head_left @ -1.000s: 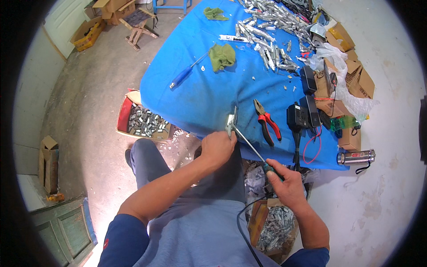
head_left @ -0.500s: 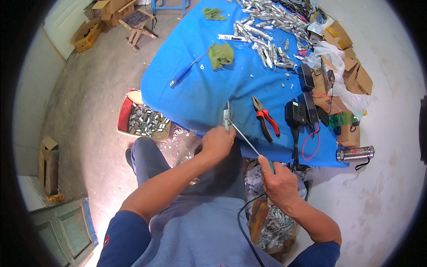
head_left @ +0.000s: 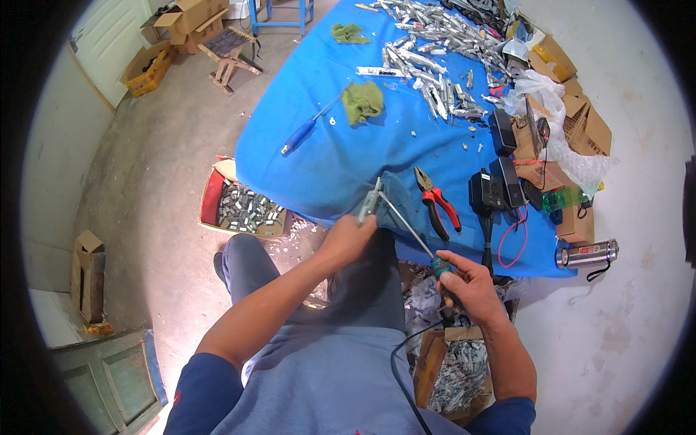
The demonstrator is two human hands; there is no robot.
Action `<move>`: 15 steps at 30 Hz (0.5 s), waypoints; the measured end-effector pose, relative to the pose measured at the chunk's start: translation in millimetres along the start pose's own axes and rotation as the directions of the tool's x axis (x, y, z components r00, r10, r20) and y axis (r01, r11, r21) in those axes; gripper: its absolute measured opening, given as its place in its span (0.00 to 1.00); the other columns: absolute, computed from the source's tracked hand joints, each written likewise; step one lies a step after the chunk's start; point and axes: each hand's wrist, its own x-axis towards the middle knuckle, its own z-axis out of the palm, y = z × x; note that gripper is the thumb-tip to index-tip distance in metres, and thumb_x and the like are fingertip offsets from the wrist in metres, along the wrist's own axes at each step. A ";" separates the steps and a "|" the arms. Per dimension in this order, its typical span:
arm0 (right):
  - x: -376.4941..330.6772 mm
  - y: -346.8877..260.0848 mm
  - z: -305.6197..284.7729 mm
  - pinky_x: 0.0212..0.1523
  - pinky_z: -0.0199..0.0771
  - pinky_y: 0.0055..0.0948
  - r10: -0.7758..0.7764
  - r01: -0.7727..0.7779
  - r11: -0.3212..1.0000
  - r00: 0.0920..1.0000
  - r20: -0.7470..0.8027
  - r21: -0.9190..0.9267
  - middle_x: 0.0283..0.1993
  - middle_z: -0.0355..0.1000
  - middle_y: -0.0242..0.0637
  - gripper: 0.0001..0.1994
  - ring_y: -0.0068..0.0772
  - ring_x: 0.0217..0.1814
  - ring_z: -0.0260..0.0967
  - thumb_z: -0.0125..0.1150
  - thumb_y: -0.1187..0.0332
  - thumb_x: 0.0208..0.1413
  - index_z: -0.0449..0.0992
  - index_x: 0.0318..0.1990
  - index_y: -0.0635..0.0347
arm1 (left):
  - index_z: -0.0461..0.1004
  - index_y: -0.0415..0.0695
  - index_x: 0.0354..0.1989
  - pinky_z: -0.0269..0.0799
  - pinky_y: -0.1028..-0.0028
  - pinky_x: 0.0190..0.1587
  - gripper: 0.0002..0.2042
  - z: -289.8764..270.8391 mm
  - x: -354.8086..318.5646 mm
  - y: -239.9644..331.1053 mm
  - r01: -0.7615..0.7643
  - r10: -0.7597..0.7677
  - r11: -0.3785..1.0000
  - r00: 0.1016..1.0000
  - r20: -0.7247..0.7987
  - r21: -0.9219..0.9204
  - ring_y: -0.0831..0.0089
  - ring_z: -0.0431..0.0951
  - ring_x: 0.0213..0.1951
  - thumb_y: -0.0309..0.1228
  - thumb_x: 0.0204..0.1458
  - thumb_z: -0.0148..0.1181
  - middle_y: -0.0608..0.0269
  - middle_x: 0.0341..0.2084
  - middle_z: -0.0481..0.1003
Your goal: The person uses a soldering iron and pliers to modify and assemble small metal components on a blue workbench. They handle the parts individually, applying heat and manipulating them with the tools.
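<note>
At the near edge of the blue-covered table, my left hand (head_left: 349, 238) is closed around the lower end of a slim silver-grey metal piece (head_left: 371, 199), which tilts up to the right. My right hand (head_left: 473, 288) grips a screwdriver (head_left: 406, 223) by its teal handle, thumb and fingers around it. Its long shaft slants up to the left, with the tip at the upper part of the metal piece; whether it touches cannot be made out. Just right lie pliers (head_left: 438, 204) with red and black handles, jaws pointing away.
A blue-handled screwdriver (head_left: 301, 135) and a green cloth (head_left: 362, 102) lie farther back, before a heap of silver pieces (head_left: 442, 61). Black adapters (head_left: 484, 192) and a metal flashlight (head_left: 589, 254) line the right side. A box of small metal parts (head_left: 250, 208) stands on the floor at left.
The metal piece now leans to the right instead of standing nearly straight. The screwdriver tip sits nearer its upper end, and my right-hand fingers have shifted on the handle.
</note>
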 end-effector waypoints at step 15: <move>-10.1 8.2 11.9 0.22 0.64 0.15 0.042 -0.042 0.999 0.998 0.053 0.005 0.32 0.74 0.29 0.23 0.14 0.24 0.67 0.56 0.70 0.60 0.68 0.64 0.59 | 0.78 0.34 0.24 0.72 0.50 0.40 0.27 13.3 -9.1 9.2 -0.082 0.148 0.941 0.972 -0.181 0.329 0.40 0.78 0.33 0.50 0.58 0.48 0.36 0.23 0.76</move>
